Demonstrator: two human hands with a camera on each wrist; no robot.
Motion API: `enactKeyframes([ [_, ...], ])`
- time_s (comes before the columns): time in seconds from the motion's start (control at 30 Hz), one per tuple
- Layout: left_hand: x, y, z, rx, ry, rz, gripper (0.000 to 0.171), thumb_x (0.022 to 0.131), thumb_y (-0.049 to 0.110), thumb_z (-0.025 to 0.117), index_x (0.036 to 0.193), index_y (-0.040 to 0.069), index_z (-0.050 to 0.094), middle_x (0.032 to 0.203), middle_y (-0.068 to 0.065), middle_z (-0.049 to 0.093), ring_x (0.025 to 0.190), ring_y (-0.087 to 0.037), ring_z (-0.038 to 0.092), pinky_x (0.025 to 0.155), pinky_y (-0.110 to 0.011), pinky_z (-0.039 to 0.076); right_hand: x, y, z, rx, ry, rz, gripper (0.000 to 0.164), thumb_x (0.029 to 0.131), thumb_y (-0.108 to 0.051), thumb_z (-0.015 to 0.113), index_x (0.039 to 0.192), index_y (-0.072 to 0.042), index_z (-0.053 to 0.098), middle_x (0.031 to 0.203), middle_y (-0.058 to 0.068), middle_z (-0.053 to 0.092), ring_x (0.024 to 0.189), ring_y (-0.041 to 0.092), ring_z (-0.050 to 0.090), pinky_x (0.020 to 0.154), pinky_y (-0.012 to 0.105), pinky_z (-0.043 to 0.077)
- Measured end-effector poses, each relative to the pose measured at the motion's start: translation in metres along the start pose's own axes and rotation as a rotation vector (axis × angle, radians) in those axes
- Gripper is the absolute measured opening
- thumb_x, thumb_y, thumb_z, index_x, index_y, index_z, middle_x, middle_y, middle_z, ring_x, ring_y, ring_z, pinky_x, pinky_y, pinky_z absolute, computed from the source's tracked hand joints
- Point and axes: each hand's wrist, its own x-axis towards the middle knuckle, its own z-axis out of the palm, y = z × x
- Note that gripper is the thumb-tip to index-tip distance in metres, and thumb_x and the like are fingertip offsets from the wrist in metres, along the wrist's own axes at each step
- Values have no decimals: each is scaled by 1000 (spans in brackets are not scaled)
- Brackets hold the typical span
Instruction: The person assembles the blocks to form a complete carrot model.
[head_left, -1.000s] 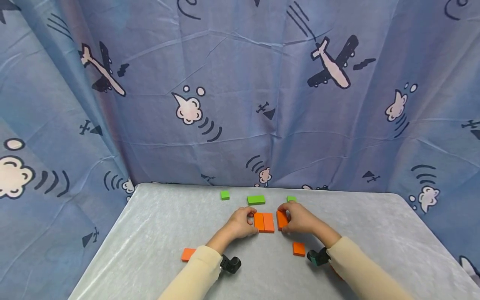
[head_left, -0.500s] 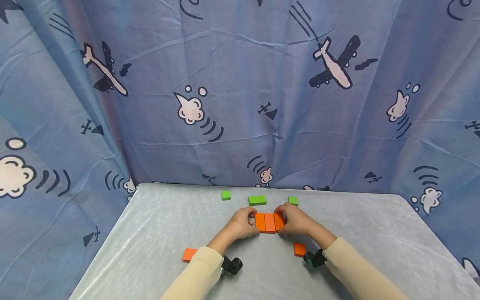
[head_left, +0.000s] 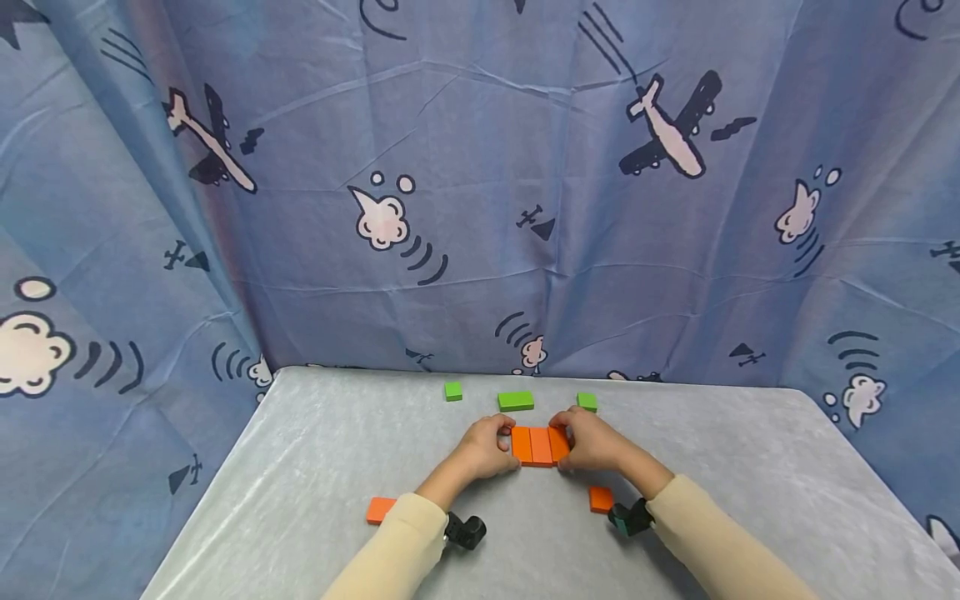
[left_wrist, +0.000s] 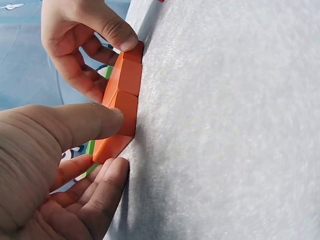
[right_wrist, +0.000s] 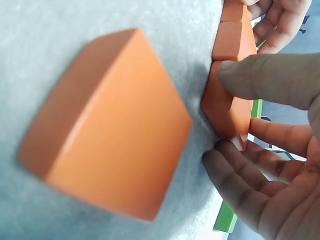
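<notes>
Three flat orange blocks lie side by side in a row on the table: a left block, a paler middle block and a right block. My left hand grips the left block, thumb on its near end and fingertips round its far end and outer side. At the other end of the row, my right hand holds the right block between thumb and fingers. In the right wrist view, the thumb presses the near face of the right block. The blocks meet along their long sides.
Behind the row stand a long green block and two small green blocks, one left and one right. A square orange block lies near my right wrist. Another orange block is partly behind my left sleeve. A printed curtain hangs behind.
My right hand has slid the right orange block leftward against the other two, closing the gap seen a second ago. My left hand has stayed at the left block.
</notes>
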Motion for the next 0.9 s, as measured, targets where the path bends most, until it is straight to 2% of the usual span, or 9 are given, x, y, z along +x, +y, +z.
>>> enactKeyframes([
  [0.17, 0, 1, -1, -4, 0, 0, 57, 70, 8, 81, 122, 3, 59, 107, -7, 61, 85, -13, 58, 75, -27, 47, 1, -1, -2, 1, -18, 4, 60, 61, -10, 88, 115, 0, 63, 98, 8, 58, 78, 17, 50, 75, 33, 48],
  [0.33, 2, 0, 0, -14, -1, -5, 57, 70, 8, 81, 122, 2, 58, 107, -7, 62, 84, -12, 57, 75, -27, 48, 8, -2, -17, -18, -68, -12, 61, 66, -13, 85, 120, -3, 61, 109, 13, 60, 82, 20, 53, 78, 38, 49],
  [0.43, 4, 0, 0, -20, 1, -9, 58, 69, 8, 81, 122, 1, 58, 108, -7, 63, 84, -12, 58, 74, -27, 48, 19, -3, -25, -17, -56, -43, 53, 73, -15, 80, 121, -3, 61, 116, 18, 60, 89, 25, 59, 81, 43, 51],
  [0.6, 4, -2, 0, -28, 2, -14, 58, 70, 9, 81, 122, 1, 57, 111, -8, 63, 85, -12, 59, 75, -28, 49, 40, -8, -27, 33, 6, -92, 39, 83, -18, 71, 119, -4, 63, 115, 17, 63, 97, 31, 63, 83, 44, 53],
  [0.73, 3, -3, 0, -28, -1, -24, 57, 70, 9, 81, 121, 2, 57, 111, -8, 63, 85, -12, 58, 75, -29, 49, 58, -13, -23, 32, 23, -113, 37, 85, -17, 70, 119, -6, 64, 116, 16, 63, 101, 32, 62, 87, 45, 52],
  [0.9, 1, -1, 0, -26, -16, -31, 56, 71, 9, 81, 121, 2, 57, 113, -9, 64, 85, -13, 57, 76, -30, 49, 75, -14, -18, -9, 13, -98, 37, 83, -14, 71, 119, -6, 65, 116, 16, 64, 104, 31, 61, 90, 45, 50],
])
